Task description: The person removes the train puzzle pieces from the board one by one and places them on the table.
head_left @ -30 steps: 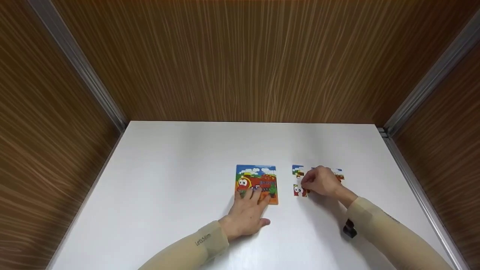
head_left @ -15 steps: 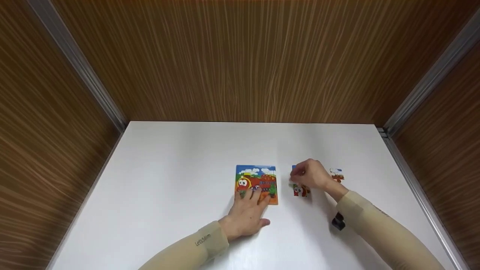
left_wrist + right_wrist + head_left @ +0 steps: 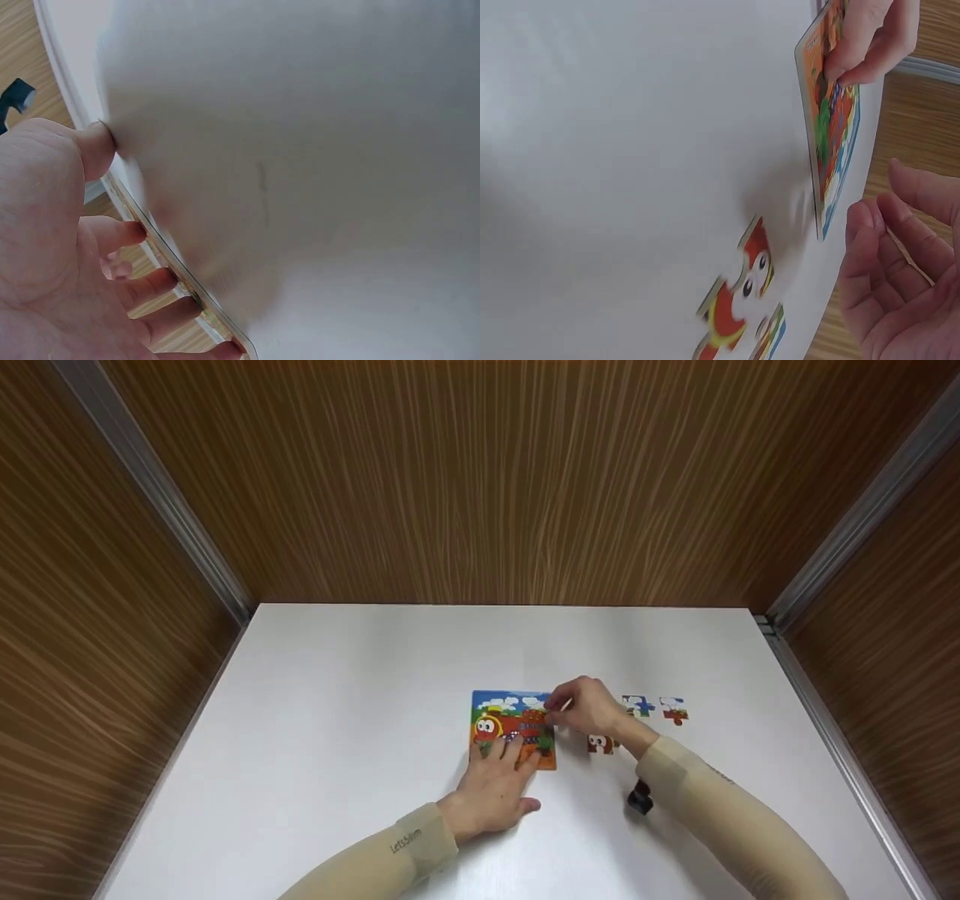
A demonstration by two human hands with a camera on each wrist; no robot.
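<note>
A puzzle board (image 3: 500, 722) with a red cartoon train lies on the white table. My left hand (image 3: 491, 791) rests flat on its lower part, fingers straight and spread, fingertips along the board's edge in the left wrist view. Close to the board's upper right edge is my right hand (image 3: 589, 709), its fingertips overlapping that edge in the head view. Its fingers are loosely bent with a gap to the thumb, and nothing shows between them in the right wrist view. Puzzle pieces with the train's eyes (image 3: 748, 289) lie below this hand, partly covered by it in the head view.
Two more loose puzzle pieces, a blue-and-white one (image 3: 637, 705) and a red-and-white one (image 3: 673, 709), lie to the right. Wood-grain walls (image 3: 480, 480) stand behind and at both sides of the white table (image 3: 360, 675). A black device (image 3: 640, 797) is strapped under the right forearm.
My right hand has moved left, from over the loose pieces to the board's right edge, uncovering the blue-and-white piece. My left hand stays in place on the board.
</note>
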